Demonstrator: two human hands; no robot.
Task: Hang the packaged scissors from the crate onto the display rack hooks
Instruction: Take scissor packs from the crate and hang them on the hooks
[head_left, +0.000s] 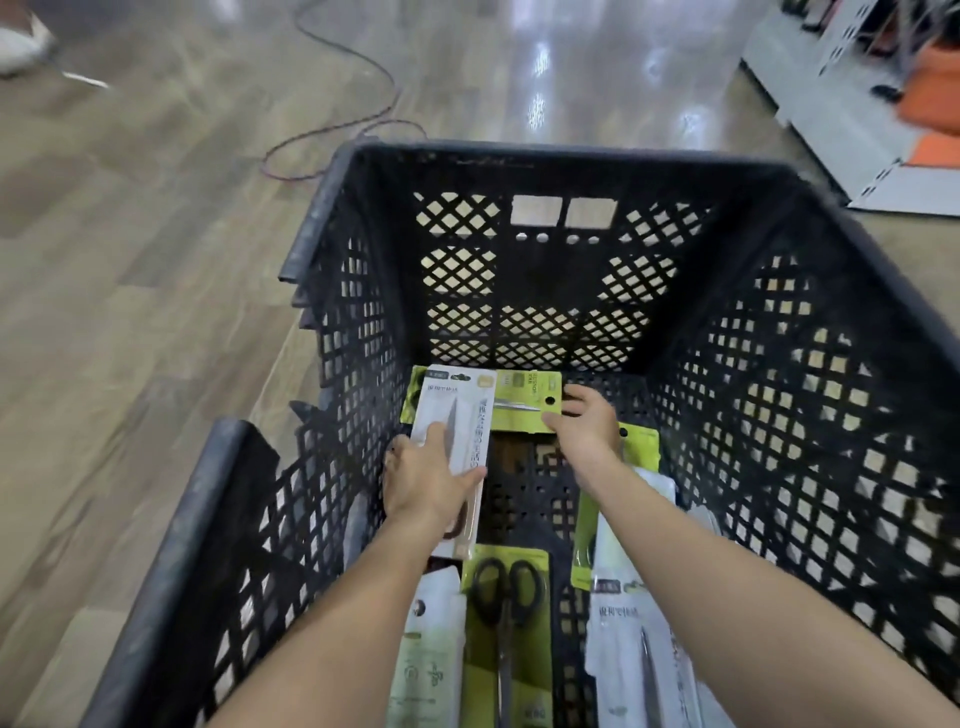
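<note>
Inside the black plastic crate (519, 270), both hands reach down to the packaged scissors on its floor. Crate walls are a diamond lattice with two rectangular handle slots at 12 o'clock; the rim is thick and scuffed.

Count: at least six flat packages are visible, three white and three yellow-green; overlap prevents an exact count.

1. Left hand (423, 480), at 9 o'clock of the crate floor: fingers curl round the lower part of a long white package (460, 421), thumb on its face. The package is a narrow card printed with black characters.
2. Under that package, at 11 to 12 o'clock, lies a yellow-green card (524, 402) with a round hang hole and a pair of scissors printed or mounted on it.
3. Right hand (584, 423): fingers are bent over the right edge of this yellow-green card at the hang hole. Whether the fingers clamp it or only rest on it cannot be told.
4. At 6 o'clock, a yellow-green package (506, 623) shows black-handled scissors with two oval loops.
5. At 7 o'clock, a white package (428, 649) lies partly under the left forearm.
6. At 4 to 5 o'clock, a white package (631, 644) overlaps another yellow-green card (641, 441).

Outside the crate, the floor is pale wood-grain plank; one dark cable (363, 88) loops at 11 o'clock. A white perforated panel (841, 104) stands at 1 o'clock.
</note>
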